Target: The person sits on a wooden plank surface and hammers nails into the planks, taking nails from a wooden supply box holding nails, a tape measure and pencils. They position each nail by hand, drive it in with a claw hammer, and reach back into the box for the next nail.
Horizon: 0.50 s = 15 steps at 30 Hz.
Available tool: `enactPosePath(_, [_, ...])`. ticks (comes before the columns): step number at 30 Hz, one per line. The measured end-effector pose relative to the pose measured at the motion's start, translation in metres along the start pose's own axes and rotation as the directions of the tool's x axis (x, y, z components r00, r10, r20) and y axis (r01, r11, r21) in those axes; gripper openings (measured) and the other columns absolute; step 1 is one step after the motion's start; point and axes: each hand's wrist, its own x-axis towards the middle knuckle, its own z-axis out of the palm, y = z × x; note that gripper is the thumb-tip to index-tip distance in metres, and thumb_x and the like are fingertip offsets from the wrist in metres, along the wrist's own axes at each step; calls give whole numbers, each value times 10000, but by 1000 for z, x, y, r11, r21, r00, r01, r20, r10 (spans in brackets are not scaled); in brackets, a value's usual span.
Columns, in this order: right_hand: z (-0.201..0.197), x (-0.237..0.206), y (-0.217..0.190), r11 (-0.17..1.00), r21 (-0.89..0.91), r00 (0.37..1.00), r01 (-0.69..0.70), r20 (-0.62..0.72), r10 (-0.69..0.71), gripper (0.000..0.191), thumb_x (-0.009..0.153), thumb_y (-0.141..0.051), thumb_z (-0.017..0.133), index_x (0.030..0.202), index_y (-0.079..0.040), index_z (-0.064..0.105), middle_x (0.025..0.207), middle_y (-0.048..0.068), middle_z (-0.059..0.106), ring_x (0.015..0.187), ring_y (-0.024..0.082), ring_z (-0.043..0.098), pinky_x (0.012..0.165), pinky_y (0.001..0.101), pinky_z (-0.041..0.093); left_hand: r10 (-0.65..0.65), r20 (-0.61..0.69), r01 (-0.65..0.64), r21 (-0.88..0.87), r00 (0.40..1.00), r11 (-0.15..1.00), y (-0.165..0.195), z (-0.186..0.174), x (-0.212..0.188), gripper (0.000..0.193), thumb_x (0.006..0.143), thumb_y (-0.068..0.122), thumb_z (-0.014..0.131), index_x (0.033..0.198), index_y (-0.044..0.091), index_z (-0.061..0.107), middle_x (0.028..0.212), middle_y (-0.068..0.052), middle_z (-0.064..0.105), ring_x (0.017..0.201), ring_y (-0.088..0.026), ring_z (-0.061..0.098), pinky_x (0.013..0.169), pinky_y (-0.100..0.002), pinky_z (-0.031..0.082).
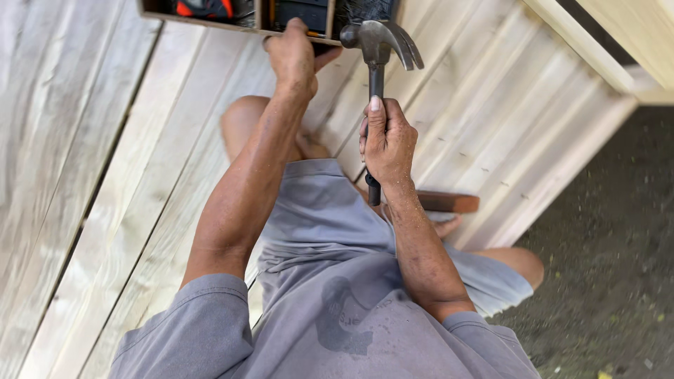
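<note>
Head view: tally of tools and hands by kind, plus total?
Claw hammer: 1, held in the right hand
Compartmented box: 1, touched by the left hand
Dark brown wooden block: 1
Hands: 2
Total: 5

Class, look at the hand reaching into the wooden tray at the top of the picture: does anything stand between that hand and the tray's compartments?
Nothing visible does. The left hand already rests on the wooden tray at its rim. The claw hammer, gripped by the right hand, stands beside it to the right, not across its path.
</note>
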Motion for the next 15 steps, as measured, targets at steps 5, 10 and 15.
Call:
enactPosePath(5, [87,25,-15,951,-247,970,187,198,-140,352,1087,-373,575,950,-52,617,604,-22,629,509,79,622,492,289,501,48,-224,-89,-176,973,980,63,-113,46,336,861,111,533,1049,-167,552,1001,-248,662,822,-366,752,636,-517,659])
enactPosePath(10, [157,49,-15,867,-369,917,335,340,-210,312,1047,-328,668,931,-39,649,581,43,577,496,138,549,497,328,448,-25,-446,-116,-287,895,951,76,-214,83,324,851,100,528,1047,-157,551,1027,-235,646,837,-360,732,626,-514,654])
enactPosePath(15, [200,64,-13,839,-384,865,384,468,-182,325,1055,-327,681,919,-33,650,595,50,586,515,142,561,509,327,454,-76,-496,-139,-382,865,913,85,-249,68,331,929,136,555,1080,-159,545,1011,-187,555,817,-336,691,650,-508,661])
